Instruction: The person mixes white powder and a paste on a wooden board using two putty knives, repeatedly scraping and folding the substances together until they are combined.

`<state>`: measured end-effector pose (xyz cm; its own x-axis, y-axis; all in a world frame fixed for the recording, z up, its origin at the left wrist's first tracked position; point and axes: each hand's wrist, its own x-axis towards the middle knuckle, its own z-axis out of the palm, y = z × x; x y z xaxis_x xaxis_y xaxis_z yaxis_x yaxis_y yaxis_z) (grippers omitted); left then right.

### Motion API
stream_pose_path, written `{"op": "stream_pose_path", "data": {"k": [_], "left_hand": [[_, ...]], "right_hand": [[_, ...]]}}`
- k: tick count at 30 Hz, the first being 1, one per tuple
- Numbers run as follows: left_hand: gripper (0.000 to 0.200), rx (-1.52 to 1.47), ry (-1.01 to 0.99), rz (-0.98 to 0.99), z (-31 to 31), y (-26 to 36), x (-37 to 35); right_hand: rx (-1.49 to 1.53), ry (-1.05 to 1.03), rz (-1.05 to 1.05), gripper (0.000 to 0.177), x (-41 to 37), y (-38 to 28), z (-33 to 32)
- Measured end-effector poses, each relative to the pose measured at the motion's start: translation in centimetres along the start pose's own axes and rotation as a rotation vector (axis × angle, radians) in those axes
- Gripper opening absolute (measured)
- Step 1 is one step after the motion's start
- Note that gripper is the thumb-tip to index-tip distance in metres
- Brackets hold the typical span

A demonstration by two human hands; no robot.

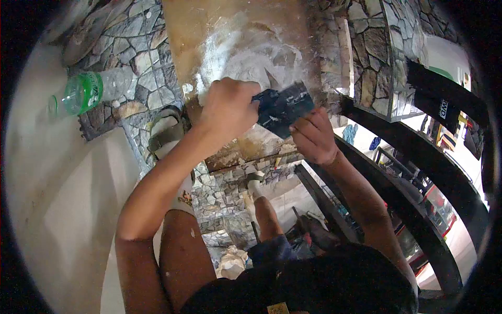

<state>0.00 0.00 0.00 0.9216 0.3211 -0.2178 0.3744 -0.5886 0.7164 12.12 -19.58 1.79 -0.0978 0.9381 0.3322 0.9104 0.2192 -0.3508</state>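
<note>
Both of my hands are on a dark, flat putty scraper (285,109) with white smears on its face. My left hand (230,104) is closed in a fist at its left end. At the lower right edge, the fingers of my right hand (316,137) pinch the blade. A thin pointed grey piece (272,78) sticks up just behind the scraper; what it belongs to is hidden. Beneath the hands lies a brown board (188,21) with a whitish patch of putty or powder (235,52) spread over its middle.
A clear plastic bottle with a green label (91,91) lies on stone-patterned steps (151,63) to the left. Dark curved railing bars (418,141) run along the right, with cluttered objects beyond. My feet stand on lower steps, beside a pale wall (57,183).
</note>
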Motion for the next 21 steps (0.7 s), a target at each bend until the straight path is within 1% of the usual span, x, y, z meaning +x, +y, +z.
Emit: {"op": "stream_pose_path", "data": {"k": [2, 3, 5, 8, 11, 12, 15, 16, 17, 18, 19, 20, 21], "left_hand": [[0.018, -0.013, 0.017, 0.109, 1.3, -0.3, 0.3], [0.018, 0.054, 0.037, 0.068, 0.7, -1.1, -0.3], [0.019, 0.093, 0.088, 0.047, 0.9, -0.9, 0.0], [0.019, 0.057, 0.161, -0.005, -0.7, -1.3, 0.5], [0.012, -0.039, 0.296, -0.066, -2.0, 0.6, -0.3], [0.016, -0.083, 0.324, -0.077, -1.8, 0.9, -0.9], [0.02, -0.101, 0.258, -0.183, -1.5, 2.0, -2.7], [0.02, -0.093, 0.198, -0.183, -1.3, 2.0, -3.2], [0.02, -0.105, 0.203, -0.165, -0.8, 2.0, -3.6], [0.02, -0.116, 0.207, -0.147, -0.3, 2.3, -3.9], [0.02, -0.126, 0.208, -0.13, 0.0, 2.5, -4.0], [0.019, -0.071, 0.141, -0.161, 0.1, 2.6, -4.1], [0.019, -0.067, 0.149, -0.141, 0.5, 2.4, -3.9]], "right_hand": [[0.014, 0.0, 0.004, 0.032, 0.3, -0.5, -1.4], [0.03, -0.007, 0.016, 0.031, 0.9, -0.7, -0.3], [-0.013, -0.101, 0.067, 0.027, 1.1, -0.8, -1.1], [-0.059, -0.207, 0.238, 0.024, 0.7, -0.1, -0.8], [0.009, -0.201, 0.706, 0.014, -0.2, -0.2, -0.4], [0.094, -0.177, 1.01, 0.02, 0.1, -0.7, -0.6], [0.248, 0.06, 1.275, 0.018, -2.2, -0.2, 1.6], [0.324, 0.133, 1.318, 0.019, -2.9, -0.4, 2.8], [0.398, 0.211, 1.358, 0.019, -3.5, -0.6, 4.0], [0.389, 0.233, 1.354, 0.02, -2.8, -1.1, 4.6], [0.442, 0.236, 1.381, 0.025, -2.2, -1.7, 4.9], [0.494, 0.24, 1.409, 0.032, -1.6, -2.3, 5.2], [0.545, 0.244, 1.437, 0.039, -0.5, -3.0, 5.3]]}}
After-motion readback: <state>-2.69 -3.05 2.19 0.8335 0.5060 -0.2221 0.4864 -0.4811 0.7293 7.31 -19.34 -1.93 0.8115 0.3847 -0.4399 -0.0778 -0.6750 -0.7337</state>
